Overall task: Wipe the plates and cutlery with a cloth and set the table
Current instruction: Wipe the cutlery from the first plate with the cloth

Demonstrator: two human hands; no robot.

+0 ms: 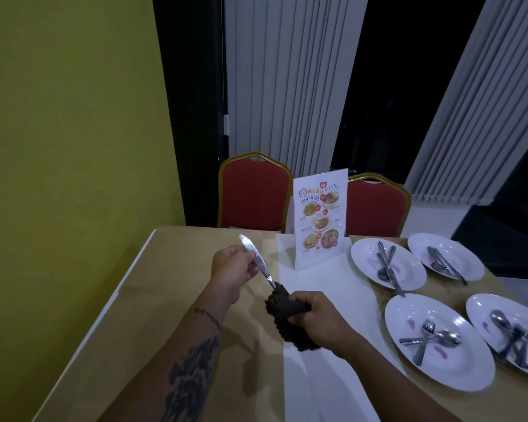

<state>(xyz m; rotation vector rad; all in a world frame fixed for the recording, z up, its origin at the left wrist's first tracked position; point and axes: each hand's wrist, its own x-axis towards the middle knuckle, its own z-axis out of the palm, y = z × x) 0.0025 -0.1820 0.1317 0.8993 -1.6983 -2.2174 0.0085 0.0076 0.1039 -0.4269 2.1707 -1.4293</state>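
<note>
Knife (250, 249) under wipe: it is held in the air between the two hands, above the table (171, 300) and slanted. Its broad shiny end points up and away past the left hand (233, 266). Its narrow end runs down into the cloth (282, 303).

Left hand: thumb and fingers pinch the knife partway along its length. The tattooed forearm lies over the tan table cover.

Right hand (314, 315): fingers clenched round the dark cloth, which is bunched about the lower end of the knife. The loose remainder of the cloth hangs below the fist. Which part of the knife sits inside the cloth cannot be told.

Four white plates lie on the table, all to the right of the right hand and apart from both hands.
- Near plate (454, 376), just right of the right hand: carries a fork (424, 339) crossed with a spoon (445, 338); pinkish smears on its surface.
- Outer near plate (482, 309), further right at the frame edge: carries a heap of cutlery, pieces not separable.
- Far plate (366, 251), beyond the right hand: carries several pieces laid together, with smears.
- Outer far plate (461, 248): carries cutlery likewise.

Menu stand (319, 220): upright on a white strip of the table, beyond both hands and left of the far plate.

Two red chairs (253, 196) stand at the table's far edge, in front of grey vertical blinds.
</note>
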